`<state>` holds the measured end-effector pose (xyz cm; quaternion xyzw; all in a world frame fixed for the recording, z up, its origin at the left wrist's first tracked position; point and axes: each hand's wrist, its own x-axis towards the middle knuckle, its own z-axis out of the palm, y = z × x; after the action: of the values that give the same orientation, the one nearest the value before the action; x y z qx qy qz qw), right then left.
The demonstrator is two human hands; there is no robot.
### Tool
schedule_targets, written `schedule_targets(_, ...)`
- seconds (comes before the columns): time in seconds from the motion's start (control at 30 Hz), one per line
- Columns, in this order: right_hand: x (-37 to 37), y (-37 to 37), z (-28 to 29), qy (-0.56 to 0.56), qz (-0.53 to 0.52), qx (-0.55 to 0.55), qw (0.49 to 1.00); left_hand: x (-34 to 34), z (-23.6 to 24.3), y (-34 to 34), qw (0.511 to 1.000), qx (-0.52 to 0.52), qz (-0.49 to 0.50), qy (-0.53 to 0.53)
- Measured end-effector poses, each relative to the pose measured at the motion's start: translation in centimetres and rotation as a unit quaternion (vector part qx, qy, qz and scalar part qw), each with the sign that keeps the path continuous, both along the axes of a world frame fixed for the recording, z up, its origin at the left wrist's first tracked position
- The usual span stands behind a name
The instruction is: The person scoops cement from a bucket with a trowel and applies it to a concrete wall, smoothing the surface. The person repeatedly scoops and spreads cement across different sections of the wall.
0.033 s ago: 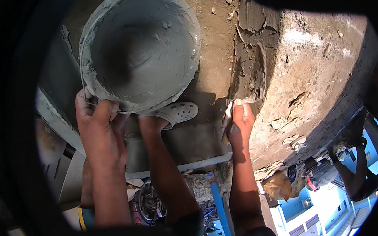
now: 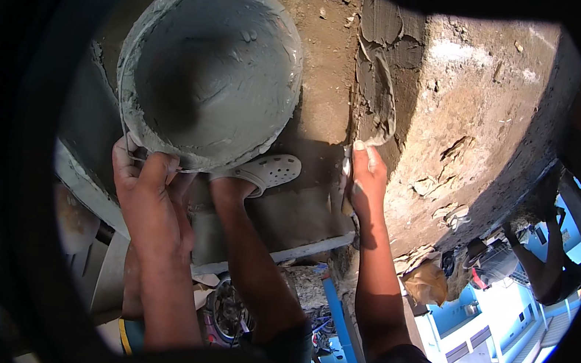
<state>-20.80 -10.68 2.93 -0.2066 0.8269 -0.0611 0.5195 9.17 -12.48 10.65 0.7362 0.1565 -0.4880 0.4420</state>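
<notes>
My left hand (image 2: pixel 151 192) is closed on the rim and thin wire handle of a round bucket (image 2: pixel 279 53), whose walls and inside are coated with wet grey mortar. The bucket's mouth faces me. My right hand (image 2: pixel 367 181) grips a trowel (image 2: pixel 384 105) by its handle, with the thumb on top. Its mortar-smeared blade lies against a strip of wet mortar (image 2: pixel 383 24) at the foot of the rough wall; the blade's outline partly blends into the mortar.
A foot in a pale clog (image 2: pixel 273 173) stands between the bucket and my right hand. At right rises a rough, chipped plaster wall (image 2: pixel 480 97). Below the ledge (image 2: pixel 303 250) are a blue bar (image 2: pixel 341 326) and a motorcycle wheel (image 2: pixel 229 310). Another person (image 2: pixel 553 270) is at far right.
My right hand and the trowel have shifted slightly up and left along the mortar strip. My left hand still holds the bucket.
</notes>
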Motion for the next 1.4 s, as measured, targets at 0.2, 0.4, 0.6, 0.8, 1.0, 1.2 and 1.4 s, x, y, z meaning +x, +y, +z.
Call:
schedule_targets(0.2, -3.6, 1.4, -1.3, -0.057, -0.097, -0.030, 0.993, 0.2, -0.3, -0.3, 0.999, -0.017, -0.001, 0.027)
schedule_targets(0.4, -3.9, 8.0, 9.9, 0.014, -0.056, 0.065, 0.996, 1.1, -0.7, 0.4, 0.997, -0.065, 0.012, 0.041)
schedule_targets(0.6, 1.1, 4.7, 24.7, -0.074, 0.286, -0.100, 0.950, 2.4, 4.6, -0.9, 0.981, -0.084, -0.159, -0.067)
schedule_targets(0.8, 4.7, -0.3, 33.4, -0.158, 0.261, -0.057, 0.951, 5.6, 18.9, 0.5, 0.913, -0.208, -0.299, -0.185)
schedule_targets(1.0, 10.8, -7.6, 44.7, -0.123, 0.285, -0.343, 0.887, 4.1, 34.3, 0.7, 0.826, -0.369, -0.316, -0.284)
schedule_targets(1.2, 8.9, -6.2, 66.4, 0.049, 0.661, -0.369, 0.651, 3.3, 50.7, -0.9, 0.859, -0.350, -0.267, -0.263)
schedule_targets(1.4, 3.1, -8.7, 73.9, 0.129, 0.529, -0.458, 0.703, -0.6, 61.5, -0.4, 0.823, -0.430, -0.236, -0.288)
